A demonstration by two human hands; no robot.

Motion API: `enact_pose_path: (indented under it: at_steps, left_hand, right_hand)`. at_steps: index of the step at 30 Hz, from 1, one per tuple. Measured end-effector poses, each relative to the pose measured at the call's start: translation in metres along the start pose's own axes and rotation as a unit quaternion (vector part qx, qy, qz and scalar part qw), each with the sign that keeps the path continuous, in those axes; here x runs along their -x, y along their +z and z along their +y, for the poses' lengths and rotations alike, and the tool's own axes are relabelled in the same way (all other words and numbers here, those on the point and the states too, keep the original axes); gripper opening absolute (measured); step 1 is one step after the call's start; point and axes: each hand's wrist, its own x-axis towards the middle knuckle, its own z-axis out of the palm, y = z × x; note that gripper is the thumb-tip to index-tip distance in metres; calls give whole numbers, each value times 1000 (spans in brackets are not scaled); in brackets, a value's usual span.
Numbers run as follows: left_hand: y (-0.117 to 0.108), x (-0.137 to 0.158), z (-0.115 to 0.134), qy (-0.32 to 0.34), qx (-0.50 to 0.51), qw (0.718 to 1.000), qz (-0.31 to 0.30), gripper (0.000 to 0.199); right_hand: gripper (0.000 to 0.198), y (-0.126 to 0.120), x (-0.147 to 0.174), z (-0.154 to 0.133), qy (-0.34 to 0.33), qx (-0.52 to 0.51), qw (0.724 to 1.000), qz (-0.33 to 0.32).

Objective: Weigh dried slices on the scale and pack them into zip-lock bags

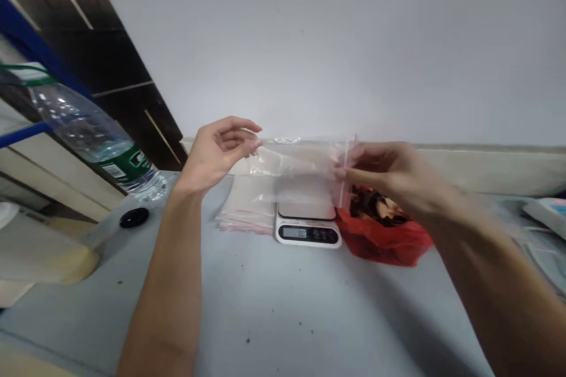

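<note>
A clear zip-lock bag point(294, 168) is stretched sideways between my two hands, above a small white digital kitchen scale point(309, 232). My left hand point(223, 150) pinches one end of the bag between thumb and fingers. At the zip end, my right hand point(380, 168) is closed on the plastic, slightly smeared by motion. Through the bag the scale's plate shows dimly; its display is lit. Left of the scale lies a stack of flat zip-lock bags point(247, 215). To its right sits an open red plastic bag point(384, 241) with dark and tan dried pieces point(382, 206) inside.
A large water bottle point(106, 141) with a green label stands at the left, near a black round lid point(134, 218) and a translucent container point(44, 247). A wall point(331, 41) rises behind the grey table point(283, 306). Blurred plastic items point(543, 247) lie far right.
</note>
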Motion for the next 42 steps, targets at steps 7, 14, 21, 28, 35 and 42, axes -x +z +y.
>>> enact_pose_path:
  at_steps: [7,14,21,28,35,42]
  left_hand:
    - [-41,8,-43,-326,-165,929,-63,37]
    - [-43,19,-74,-370,-152,891,-216,56]
    - [-2,6,-71,-199,-207,910,-298,43]
    - [25,12,-74,-190,-294,866,-357,82]
    - [28,3,-53,-149,-340,864,-340,83]
    - [81,4,20,56,-180,947,-260,37]
  right_hand:
    - [23,101,-27,-19,-272,323,905,43]
    - [35,166,-14,-9,-114,496,808,-297]
    - [54,165,5,8,-114,472,823,-295]
    - [34,150,21,4,-147,417,838,-319]
    - [32,24,23,-12,-66,320,915,-238]
    - [24,-62,24,25,41,282,945,-160]
